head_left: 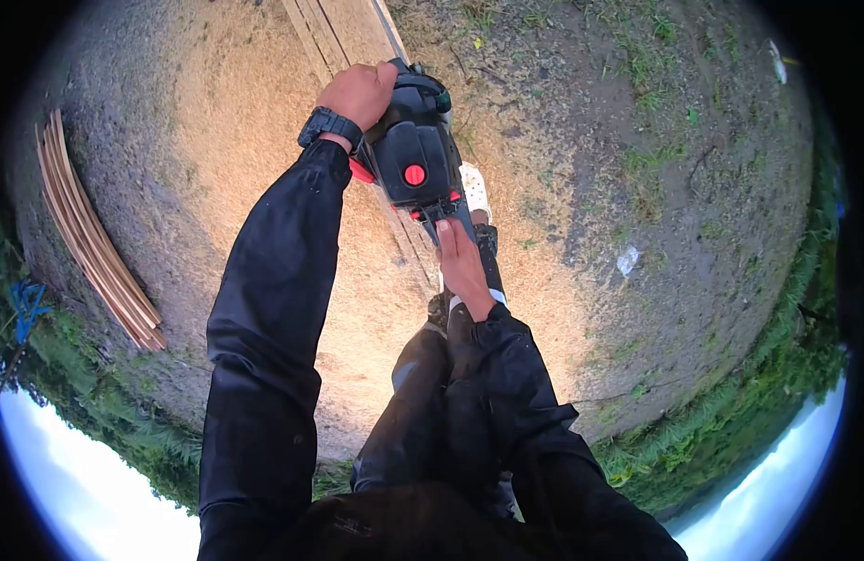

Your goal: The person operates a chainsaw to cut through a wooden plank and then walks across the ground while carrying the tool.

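Note:
A black chainsaw (409,145) with a red round knob on its cover is held out in front of my legs. My left hand (360,92), with a black watch on the wrist, is closed round the front handle. On the rear handle my right hand (463,266) is wrapped, its thumb side hidden in part. Beyond the saw a long pale wooden beam (334,33) runs away to the top edge, with dark lines along its length. The saw's bar and chain are mostly hidden by its body.
Sawdust (254,122) covers the ground around the beam and my feet. Several long planks (95,229) lie stacked at the left. A white spotted shoe (474,190) is just right of the saw. Clear litter (627,260) lies on the gravel, with grass patches further right.

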{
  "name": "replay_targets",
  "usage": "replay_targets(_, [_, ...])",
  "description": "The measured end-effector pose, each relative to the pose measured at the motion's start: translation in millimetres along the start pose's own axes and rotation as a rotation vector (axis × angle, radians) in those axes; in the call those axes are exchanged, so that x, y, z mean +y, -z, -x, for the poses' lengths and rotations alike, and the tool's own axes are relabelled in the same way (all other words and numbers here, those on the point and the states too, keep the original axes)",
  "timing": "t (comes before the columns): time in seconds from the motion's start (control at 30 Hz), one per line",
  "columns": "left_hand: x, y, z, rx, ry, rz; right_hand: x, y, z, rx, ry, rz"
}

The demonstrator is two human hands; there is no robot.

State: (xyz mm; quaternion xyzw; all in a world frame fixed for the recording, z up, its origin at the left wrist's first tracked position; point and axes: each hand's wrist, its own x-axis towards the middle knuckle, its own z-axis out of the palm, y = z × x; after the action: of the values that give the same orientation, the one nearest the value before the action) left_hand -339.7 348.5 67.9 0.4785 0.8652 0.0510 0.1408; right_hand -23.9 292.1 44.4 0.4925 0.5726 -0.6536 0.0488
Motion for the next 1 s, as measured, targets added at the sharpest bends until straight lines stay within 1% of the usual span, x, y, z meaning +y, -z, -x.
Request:
replay_targets(0.13, [-2, 7, -10, -0.014, 0.047, 0.037, -5, -4, -10, 0.004, -0.027, -0.013])
replay_targets(0.2, [1, 14, -14, -0.015, 0.070, 0.073, -12, -3, -13, -0.042, -0.097, -0.081])
replay_targets(0.23, [7, 26, -15, -0.012, 0.068, 0.109, -11, -7, -18, -0.006, -0.055, -0.094])
replay_targets(0.3, [5, 38, -21, -0.011, 0.079, 0.142, -13, -10, -27, -0.003, -0.031, -0.071])
replay_targets(0.37, [5, 44, -35, -0.081, 0.235, 0.136, -21, -9, -40, 0.019, 0.004, -0.054])
replay_targets(0.4, [5, 42, -39, -0.091, 0.232, 0.139, -22, -9, -41, 0.018, 0.015, -0.067])
replay_targets(0.47, [-1, 43, -44, -0.085, 0.291, 0.188, -25, -11, -39, 0.010, 0.026, -0.079])
replay_targets(0.5, [-6, 43, -47, -0.077, 0.291, 0.185, -30, -11, -41, 0.000, 0.003, -0.070])
replay_targets(0.57, [-7, 35, -49, -0.018, 0.192, 0.148, -34, -6, -43, -0.002, -0.019, -0.053])
replay_targets(0.67, [-9, 46, -54, -0.061, 0.167, 0.150, -41, -9, -44, -0.009, -0.034, -0.065])
replay_targets(0.77, [-18, 47, -64, -0.027, 0.123, 0.150, -54, -7, -50, -0.004, -0.040, -0.046])
replay_targets(0.8, [-15, 54, -66, -0.027, 0.123, 0.150, -60, -6, -52, -0.003, -0.024, -0.037])
replay_targets(0.87, [-12, 72, -73, -0.048, 0.196, 0.183, -72, -10, -60, -0.007, -0.004, -0.027])
replay_targets(0.9, [-18, 68, -77, -0.048, 0.196, 0.184, -73, -11, -62, -0.005, -0.008, -0.047])
replay_targets(0.97, [-33, 53, -86, -0.051, 0.084, 0.090, -76, -11, -63, -0.001, -0.014, -0.065])
replay_targets(1.0, [-29, 58, -86, -0.051, 0.085, 0.091, -78, -11, -62, 0.001, -0.027, -0.054])
